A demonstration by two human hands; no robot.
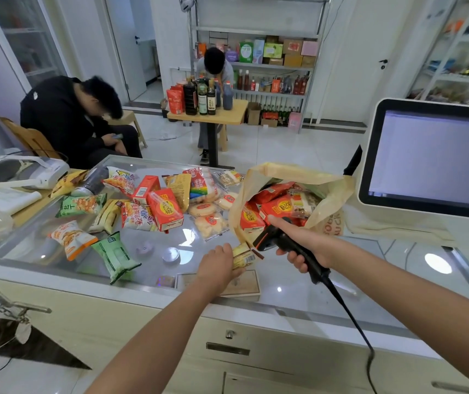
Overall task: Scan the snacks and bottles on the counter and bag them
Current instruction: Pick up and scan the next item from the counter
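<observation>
My left hand point(218, 265) grips a small yellow snack packet point(244, 255) just above the glass counter point(327, 282). Its barcode end faces the head of the black handheld scanner point(290, 245), which my right hand point(301, 243) grips, index finger stretched along the top. Behind both stands an open beige plastic bag point(329, 214) holding several red cartons and snack packets. To the left, several snack packets, red drink cartons point(165, 209) and a dark bottle point(91, 180) lie spread over the counter.
A checkout screen point(432, 160) stands at the right. A white device point(25, 172) and papers sit at the far left. The scanner cable point(352, 317) hangs over the counter's front edge. Two people sit beyond the counter, near a small table with bottles point(207, 115).
</observation>
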